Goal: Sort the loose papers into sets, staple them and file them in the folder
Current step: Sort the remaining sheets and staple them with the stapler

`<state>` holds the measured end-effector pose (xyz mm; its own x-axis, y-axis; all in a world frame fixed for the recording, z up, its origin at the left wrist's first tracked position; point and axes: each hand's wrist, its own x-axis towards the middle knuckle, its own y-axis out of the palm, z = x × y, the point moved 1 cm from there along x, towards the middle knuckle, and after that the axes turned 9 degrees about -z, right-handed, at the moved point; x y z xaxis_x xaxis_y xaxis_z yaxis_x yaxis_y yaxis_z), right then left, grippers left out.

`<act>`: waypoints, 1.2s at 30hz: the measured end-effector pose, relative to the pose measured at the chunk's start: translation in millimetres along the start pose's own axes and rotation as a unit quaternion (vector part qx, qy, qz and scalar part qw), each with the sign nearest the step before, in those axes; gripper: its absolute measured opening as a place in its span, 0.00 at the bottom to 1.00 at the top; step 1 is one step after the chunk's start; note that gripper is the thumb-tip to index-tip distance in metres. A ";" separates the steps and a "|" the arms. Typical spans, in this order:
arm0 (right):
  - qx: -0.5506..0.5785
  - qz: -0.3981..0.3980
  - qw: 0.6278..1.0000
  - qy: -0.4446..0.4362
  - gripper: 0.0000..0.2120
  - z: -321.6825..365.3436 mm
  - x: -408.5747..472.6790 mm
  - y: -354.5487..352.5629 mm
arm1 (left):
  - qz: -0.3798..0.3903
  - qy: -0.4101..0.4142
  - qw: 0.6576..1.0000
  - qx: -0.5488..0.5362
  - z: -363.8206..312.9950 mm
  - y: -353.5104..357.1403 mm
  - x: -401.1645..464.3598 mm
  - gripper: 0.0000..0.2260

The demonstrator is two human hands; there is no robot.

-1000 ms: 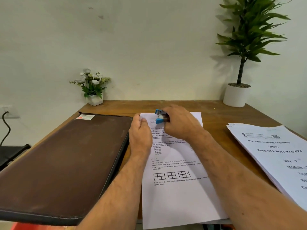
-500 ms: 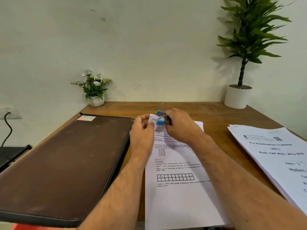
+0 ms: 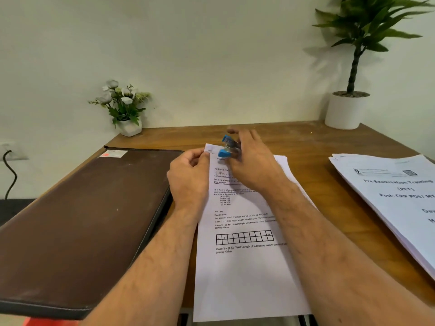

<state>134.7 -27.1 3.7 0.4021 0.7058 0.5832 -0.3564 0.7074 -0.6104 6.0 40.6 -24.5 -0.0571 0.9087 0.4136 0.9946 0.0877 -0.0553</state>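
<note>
Closest to us at the desk's front edge lies the paper set [image 3: 244, 274]. Our left hand [image 3: 188, 177] pinches its top corner while our right hand [image 3: 253, 164] grips the blue stapler [image 3: 227, 148] there. The brown folder [image 3: 82, 220] is closed along the left edge, and another stack [image 3: 390, 198] by the right edge still needs doing.

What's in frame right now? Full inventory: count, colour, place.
paper set: 1, white, table centre, top left corner lifted
stapler: 1, blue, at that corner
paper stack: 1, white, table right
folder: 1, dark brown, closed, table left
table: 1, brown wood
flower pot: 1, white, back left
tall plant: 1, green in white pot, back right
cable: 1, black, far left
left hand: pinches the paper corner
right hand: holds the stapler
</note>
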 end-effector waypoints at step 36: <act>-0.112 -0.124 0.970 -0.178 0.26 -5.9 -4.2 -18.6 | 0.022 0.174 0.984 -0.023 -13.6 -2.9 -14.4 0.07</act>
<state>144.6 -43.5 9.5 0.1215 0.5117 0.8505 -0.0769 0.8591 -0.5060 5.1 21.7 -17.9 0.0112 0.7153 0.6987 0.9988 0.0256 -0.0422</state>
